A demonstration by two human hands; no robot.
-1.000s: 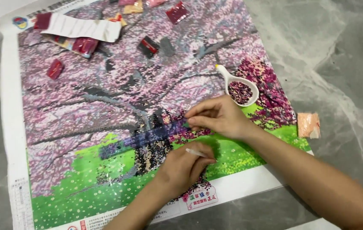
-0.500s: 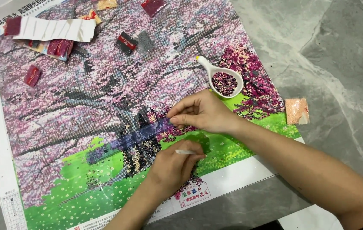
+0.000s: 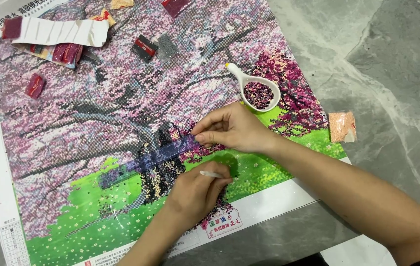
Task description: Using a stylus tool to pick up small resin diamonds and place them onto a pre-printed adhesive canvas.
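A large canvas (image 3: 72,123) lies flat on a grey marbled floor (image 3: 392,74), printed with a pink blossoming tree over green grass and bordered in white. Part of it is already studded with beads, dark around the trunk and magenta at the right. A bluish translucent strip (image 3: 165,152) runs slantwise across the trunk, its right end lifted off the picture.

The right hand (image 3: 234,130) reaches in from the lower right, forearm across the white border, fingers pinched shut on that end of the strip. The left hand (image 3: 195,194) comes up from the bottom edge and rests on the canvas just below, curled closed around a thin white pen (image 3: 212,174) that points left.

A white spoon-shaped tray (image 3: 255,88) of dark beads sits on the canvas just above the right hand. Small red packets (image 3: 35,86) and a white paper strip (image 3: 62,32) lie near the top left. A peach packet (image 3: 342,126) lies on the floor just off the canvas's right edge.
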